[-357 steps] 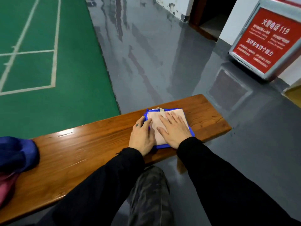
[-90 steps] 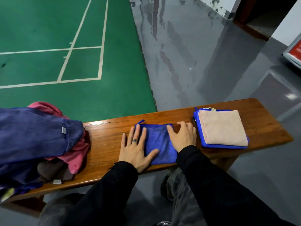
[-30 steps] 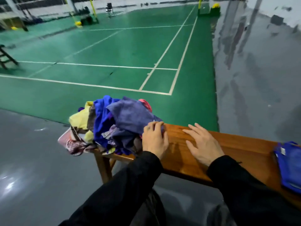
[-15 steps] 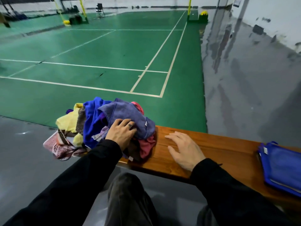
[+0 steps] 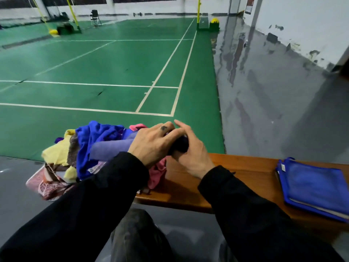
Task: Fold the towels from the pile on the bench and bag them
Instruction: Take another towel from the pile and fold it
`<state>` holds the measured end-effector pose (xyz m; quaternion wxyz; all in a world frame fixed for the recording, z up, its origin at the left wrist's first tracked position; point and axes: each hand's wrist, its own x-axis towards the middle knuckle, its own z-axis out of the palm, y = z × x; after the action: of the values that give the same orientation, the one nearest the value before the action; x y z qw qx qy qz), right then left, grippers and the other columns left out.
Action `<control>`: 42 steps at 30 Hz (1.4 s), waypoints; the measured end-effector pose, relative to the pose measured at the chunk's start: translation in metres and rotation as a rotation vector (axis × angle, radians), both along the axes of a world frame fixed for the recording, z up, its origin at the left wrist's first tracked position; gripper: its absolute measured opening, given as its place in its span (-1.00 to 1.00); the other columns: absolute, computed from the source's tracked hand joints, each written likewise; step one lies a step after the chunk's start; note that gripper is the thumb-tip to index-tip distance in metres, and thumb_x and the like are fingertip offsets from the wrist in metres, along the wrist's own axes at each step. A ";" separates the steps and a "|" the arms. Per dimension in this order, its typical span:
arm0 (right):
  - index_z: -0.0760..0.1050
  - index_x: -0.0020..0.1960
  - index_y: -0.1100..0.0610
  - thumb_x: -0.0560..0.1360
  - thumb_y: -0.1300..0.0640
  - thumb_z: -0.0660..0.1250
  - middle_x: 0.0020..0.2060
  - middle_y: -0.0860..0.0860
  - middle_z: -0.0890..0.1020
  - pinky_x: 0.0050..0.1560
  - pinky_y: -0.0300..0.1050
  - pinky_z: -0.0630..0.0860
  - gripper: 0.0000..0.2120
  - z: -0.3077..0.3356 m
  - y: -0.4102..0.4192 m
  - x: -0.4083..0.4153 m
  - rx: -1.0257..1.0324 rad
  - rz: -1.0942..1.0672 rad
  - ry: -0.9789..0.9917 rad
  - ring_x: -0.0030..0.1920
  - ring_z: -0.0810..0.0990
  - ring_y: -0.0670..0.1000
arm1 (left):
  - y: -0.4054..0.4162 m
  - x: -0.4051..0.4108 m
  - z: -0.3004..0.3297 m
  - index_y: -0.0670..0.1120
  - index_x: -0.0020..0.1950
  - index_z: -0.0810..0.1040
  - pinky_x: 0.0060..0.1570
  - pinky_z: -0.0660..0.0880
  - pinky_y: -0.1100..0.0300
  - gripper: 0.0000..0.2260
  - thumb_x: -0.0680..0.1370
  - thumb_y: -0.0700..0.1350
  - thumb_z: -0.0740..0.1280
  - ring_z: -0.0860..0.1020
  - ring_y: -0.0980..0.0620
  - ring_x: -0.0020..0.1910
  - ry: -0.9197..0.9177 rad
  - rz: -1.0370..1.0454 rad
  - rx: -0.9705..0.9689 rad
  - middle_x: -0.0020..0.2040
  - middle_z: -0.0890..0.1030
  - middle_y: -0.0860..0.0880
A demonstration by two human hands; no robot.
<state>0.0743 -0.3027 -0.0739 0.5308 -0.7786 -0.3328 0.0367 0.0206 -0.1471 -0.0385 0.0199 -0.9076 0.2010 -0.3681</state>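
Note:
A heap of unfolded towels point(image 5: 88, 148) in blue, yellow, pink and brown lies on the left end of the wooden bench point(image 5: 245, 167). From the heap a purple towel point(image 5: 111, 149) stretches toward my hands. My left hand point(image 5: 151, 144) grips its dark bunched end, lifted a little above the bench. My right hand point(image 5: 188, 148) meets it from the right and holds the same end, index finger raised. A stack of folded towels, blue one on top point(image 5: 313, 184), sits at the bench's right.
A pink patterned bag point(image 5: 49, 186) pokes out under the heap at the bench's left end. Green court flooring lies beyond the bench, grey floor to the right. My knees are below the bench's front edge.
My left hand has pulled the purple towel out of the heap and up. My right hand has left the bench top and joined it on the towel's end.

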 end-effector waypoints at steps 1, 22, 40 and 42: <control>0.48 0.33 -0.02 0.39 0.28 0.45 0.06 -0.04 0.66 0.15 -0.05 0.56 -0.45 0.008 -0.006 0.008 0.048 0.028 0.039 0.07 0.63 -0.07 | -0.004 0.002 0.008 -0.04 0.19 0.50 -0.49 0.45 0.02 -0.74 0.53 -0.05 0.40 0.54 -0.13 -0.29 0.029 -0.026 -0.027 -0.14 0.54 -0.09; 0.42 -0.19 0.03 0.41 0.23 0.46 -0.27 -0.09 0.59 -0.16 -0.07 0.45 -0.78 0.064 -0.177 0.104 -0.011 -0.385 -0.121 -0.25 0.49 -0.04 | -0.028 0.058 0.018 -0.11 -0.02 0.63 -0.05 0.49 -0.05 -0.67 0.38 -0.08 0.14 0.53 -0.23 -0.11 0.146 0.148 -0.416 -0.10 0.62 -0.12; 0.54 -0.26 0.05 0.34 0.33 0.54 -0.41 -0.08 0.64 -0.17 -0.18 0.47 -0.76 -0.142 -0.225 0.030 -0.446 -0.360 0.359 -0.29 0.57 -0.14 | -0.051 -0.020 -0.189 0.09 -0.01 0.59 -0.15 0.53 0.10 -0.86 0.53 0.03 0.25 0.64 0.05 -0.12 0.844 0.076 -0.749 -0.16 0.65 0.19; 0.54 -0.28 0.12 0.36 0.40 0.53 -0.44 -0.09 0.60 -0.21 -0.19 0.46 -0.75 -0.138 -0.231 0.035 -0.309 -0.329 0.451 -0.35 0.51 -0.18 | -0.045 -0.024 -0.191 0.03 -0.07 0.57 -0.18 0.51 0.06 -0.77 0.55 0.15 0.24 0.55 0.19 -0.26 0.836 0.045 -0.855 -0.28 0.60 0.13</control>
<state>0.1093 -0.5335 -0.2114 0.4656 -0.8655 -0.0668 0.1721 -0.0038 -0.1922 -0.2294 -0.4201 -0.9070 0.0063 -0.0277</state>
